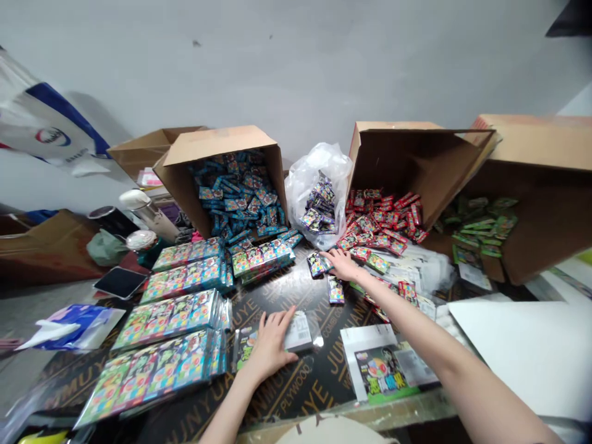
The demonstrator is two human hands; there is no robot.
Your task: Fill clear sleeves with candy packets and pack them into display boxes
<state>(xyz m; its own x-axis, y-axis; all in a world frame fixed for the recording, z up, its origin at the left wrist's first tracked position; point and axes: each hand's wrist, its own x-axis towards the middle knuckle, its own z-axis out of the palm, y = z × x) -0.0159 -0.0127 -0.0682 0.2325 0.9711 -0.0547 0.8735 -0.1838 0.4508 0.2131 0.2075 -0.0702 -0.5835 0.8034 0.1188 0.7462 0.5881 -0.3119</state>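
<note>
A dark plywood tabletop printed with pale lettering (pixel 319 376) is stretching away towards a grey wall. Along its far edge, brown cardboard boxes are lying tipped on their sides and spilling small foil sachets. The left box (pixel 222 145) is spilling blue sachets (pixel 240 191), the middle box (pixel 416 154) red sachets (pixel 383 222), and the right box (pixel 546 148) green sachets (pixel 481 225). Between the left and middle boxes, a crumpled clear plastic bag (pixel 308 172) is lying open.

On the left, rows of flat multicoloured filled packs (pixel 171 333) are lying stacked in overlapping piles. Near the front edge, a printed green and white card (pixel 382 373) is lying flat.

The left hand (pixel 271 345) is resting palm down near the front middle. Its fingers are lying open and flat, pinning a clear plastic sleeve with a white label (pixel 300 330) to the tabletop.

The right hand (pixel 342 264) is reaching forward to the centre. Its fingers are lying spread and loose, not gripping, with the tips touching the small purple foil sachets (pixel 317 265) scattered just in front of the bag. One more is lying just behind the hand.

These sachets are probably very light, crinkly and slippery, and likely to slide if pushed. Pinching one by its flat sealed edge looks the surest hold. The sleeve looks thin and floppy, so it is best held down flat or lifted by its open end.
</note>
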